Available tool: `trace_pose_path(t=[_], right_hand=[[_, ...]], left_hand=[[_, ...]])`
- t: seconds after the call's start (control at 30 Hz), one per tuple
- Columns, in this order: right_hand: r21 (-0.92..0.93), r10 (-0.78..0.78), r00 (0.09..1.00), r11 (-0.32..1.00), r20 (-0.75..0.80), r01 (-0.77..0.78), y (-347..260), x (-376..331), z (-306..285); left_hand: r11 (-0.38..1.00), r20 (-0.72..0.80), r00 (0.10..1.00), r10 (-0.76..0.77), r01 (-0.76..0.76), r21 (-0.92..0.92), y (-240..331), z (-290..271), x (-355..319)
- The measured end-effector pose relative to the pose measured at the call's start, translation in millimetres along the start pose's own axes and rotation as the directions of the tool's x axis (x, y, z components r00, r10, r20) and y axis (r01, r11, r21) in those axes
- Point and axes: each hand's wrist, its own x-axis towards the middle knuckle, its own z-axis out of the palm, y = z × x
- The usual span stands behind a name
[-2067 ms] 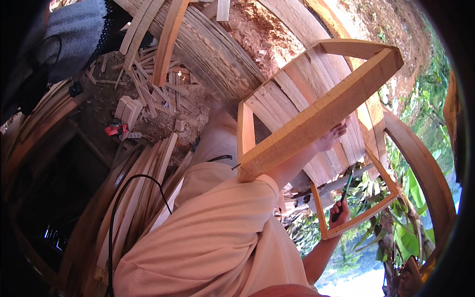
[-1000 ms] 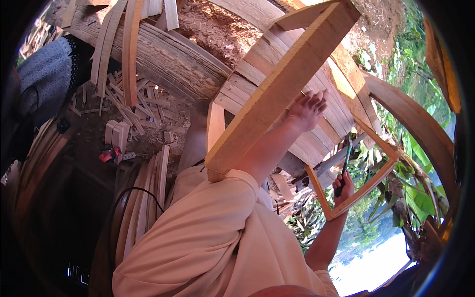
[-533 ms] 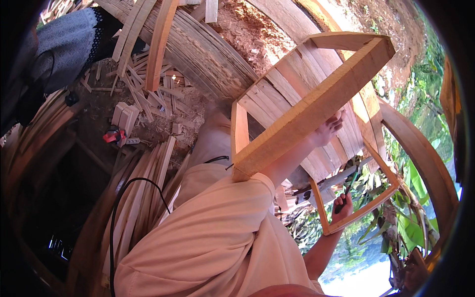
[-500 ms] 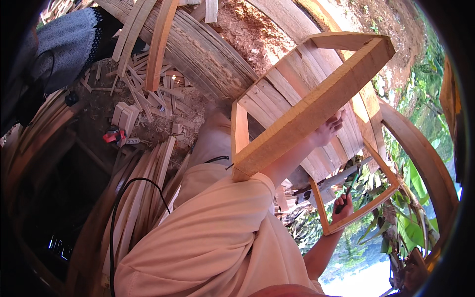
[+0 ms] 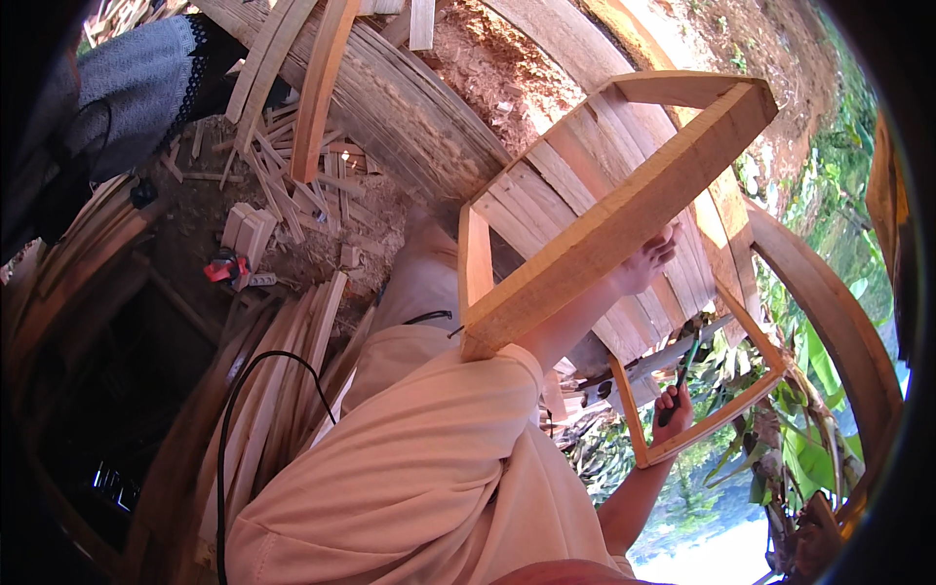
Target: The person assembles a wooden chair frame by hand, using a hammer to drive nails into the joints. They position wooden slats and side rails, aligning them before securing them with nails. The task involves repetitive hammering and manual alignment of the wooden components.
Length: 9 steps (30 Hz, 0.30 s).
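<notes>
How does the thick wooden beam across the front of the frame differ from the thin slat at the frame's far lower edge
The thick beam is broad, pale and nearest the camera, with the left hand against its underside. The thin slat is far narrower, looks more orange, and lies farther off beside the right hand, which grips a dark slender tool. Both run slanting in much the same direction and belong to one wooden frame.

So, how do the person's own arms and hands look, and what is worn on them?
Both forearms are bare. The left hand and the right hand wear no gloves. A loose, pale peach short sleeve covers the left upper arm. No watch or rings show.
</notes>
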Motion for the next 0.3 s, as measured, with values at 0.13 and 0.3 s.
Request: trace_pose_path(t=[0.13,0.3], right_hand=[[-0.018,-0.014,0.998,1.0,0.056,0.015,-13,9,-4],[0.021,-0.027,0.996,0.999,0.088,0.026,-19,17,-3]], left_hand=[[0.911,-0.058,0.998,-0.029,0.05,0.408,1,10,2],[0.995,0.064,0.998,0.021,-0.015,-0.096,-18,-30,0]])
